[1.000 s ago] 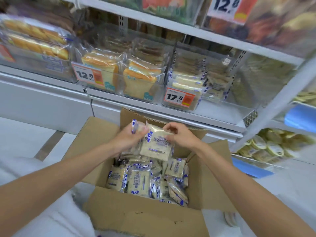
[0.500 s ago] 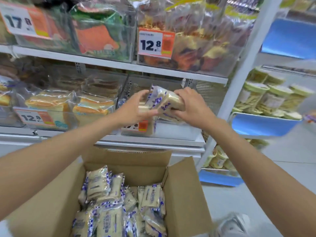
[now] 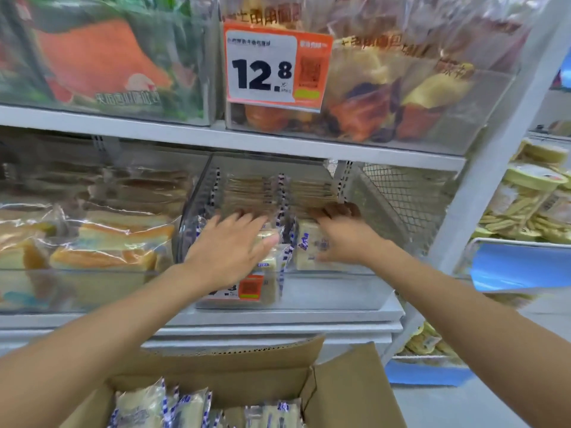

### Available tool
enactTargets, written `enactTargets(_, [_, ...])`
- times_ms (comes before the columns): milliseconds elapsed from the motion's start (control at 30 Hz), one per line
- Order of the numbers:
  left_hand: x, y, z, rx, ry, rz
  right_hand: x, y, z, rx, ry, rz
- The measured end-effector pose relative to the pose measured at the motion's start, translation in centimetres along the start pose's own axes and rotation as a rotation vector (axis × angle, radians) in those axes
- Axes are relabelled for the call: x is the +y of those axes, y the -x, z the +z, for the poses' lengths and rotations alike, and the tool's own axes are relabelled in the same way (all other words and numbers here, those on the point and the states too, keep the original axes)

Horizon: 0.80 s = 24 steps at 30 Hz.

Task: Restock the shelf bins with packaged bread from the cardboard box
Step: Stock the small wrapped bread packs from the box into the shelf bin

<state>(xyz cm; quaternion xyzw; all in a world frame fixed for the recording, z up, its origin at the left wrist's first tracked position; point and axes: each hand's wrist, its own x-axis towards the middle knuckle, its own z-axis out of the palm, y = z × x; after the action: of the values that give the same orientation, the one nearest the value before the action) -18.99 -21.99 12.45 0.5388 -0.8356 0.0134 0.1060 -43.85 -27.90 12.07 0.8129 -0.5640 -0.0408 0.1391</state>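
Here the setting is a shop aisle with grey metal shelves (image 3: 278, 146), a pale floor (image 3: 457, 406) at the near right, and a wire mesh panel (image 3: 401, 193) at the shelf's right end. On the upper shelf, clear bins hold bagged goods behind an orange price tag (image 3: 272, 66) reading 12.8. On the middle shelf a clear bin (image 3: 340, 291) sits between a neighbouring bin of sliced loaves (image 3: 108, 242) on the left and the mesh on the right. A second orange tag (image 3: 244, 288) on its front is partly hidden by the left forearm.

Both hands reach into that bin, apart from each other. The left hand (image 3: 228, 245) lies palm down with its fingers straight and spread over the near packets. The right hand (image 3: 346, 239) rests over a bread packet (image 3: 309, 251) at the front right. Its fingertips bend over the far side, but blur hides whether they grip.

That packet shows its pale, blue-printed face toward the near side. Behind it, the stacked packets (image 3: 247, 193) lie flat in two piles, long axis left to right, with blue crimped ends at the sides.

The cardboard box (image 3: 349, 387) stands open at the near edge, with more packets (image 3: 139, 409) inside. Far right, round tubs (image 3: 531, 186) sit above a blue tray (image 3: 519, 264).
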Motion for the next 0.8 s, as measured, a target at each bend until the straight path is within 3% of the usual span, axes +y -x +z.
enactTargets(100, [-0.1, -0.2, 0.6, 0.052, -0.033, 0.020, 0.0, -0.7, 0.7, 0.082, -0.006, -0.006])
enactTargets(233, [-0.2, -0.3, 1.1, 0.068, -0.023, 0.017, 0.5, -0.5, 0.7, -0.062, -0.039, -0.020])
enactTargets(633, [-0.3, -0.4, 1.3, 0.103, -0.020, 0.023, -1.0, -1.7, 0.5, -0.008, -0.006, 0.050])
enactTargets(800, [-0.2, -0.2, 0.9, 0.067, -0.014, 0.018, 0.0, -1.3, -0.2, -0.105, -0.116, 0.027])
